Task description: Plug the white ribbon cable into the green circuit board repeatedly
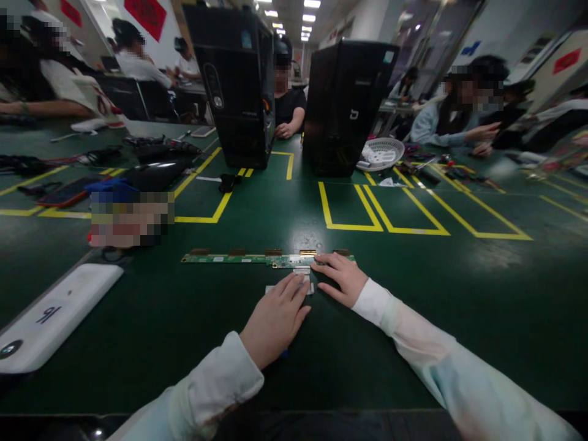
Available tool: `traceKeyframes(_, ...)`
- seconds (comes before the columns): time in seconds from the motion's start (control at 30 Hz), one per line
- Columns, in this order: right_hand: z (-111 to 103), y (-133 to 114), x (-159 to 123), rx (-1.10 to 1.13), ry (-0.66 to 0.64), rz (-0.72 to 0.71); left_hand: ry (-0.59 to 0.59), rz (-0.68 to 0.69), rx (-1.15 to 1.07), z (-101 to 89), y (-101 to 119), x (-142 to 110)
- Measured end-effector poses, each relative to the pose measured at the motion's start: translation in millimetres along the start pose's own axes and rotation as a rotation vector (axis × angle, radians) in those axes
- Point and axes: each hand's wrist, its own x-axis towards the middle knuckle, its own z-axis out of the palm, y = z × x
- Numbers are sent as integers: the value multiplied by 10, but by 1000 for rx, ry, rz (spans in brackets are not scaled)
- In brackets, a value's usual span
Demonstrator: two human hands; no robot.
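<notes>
A long, narrow green circuit board lies across the green table, with several copper-coloured tabs along its far edge. A whitish flat cable comes off its near edge towards a pale flat piece, partly covered by my fingers. My left hand lies over that piece, fingers stretched out and palm down. A bit of something blue peeks out beneath its wrist. With fingers spread, my right hand rests its fingertips on the right part of the board. Whatever is directly under the fingers is hidden.
Two black computer towers stand at the back, a person between them. A white plastic basket sits right of them. Cables and a blurred-out object lie left, above a white casing. Yellow tape marks the table.
</notes>
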Motion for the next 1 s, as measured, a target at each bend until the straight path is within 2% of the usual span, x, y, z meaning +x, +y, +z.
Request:
traceKeyframes(0.33,-9,-4,2,0,1,-2,56,-20,0,43,-7,13)
traceKeyframes(0.77,-22,-19,-1,17,3,-2,24,6,-55,34,-96,38)
traceKeyframes(1.0,-2,-13,-5,24,14,1,40,-15,-56,38,-72,44)
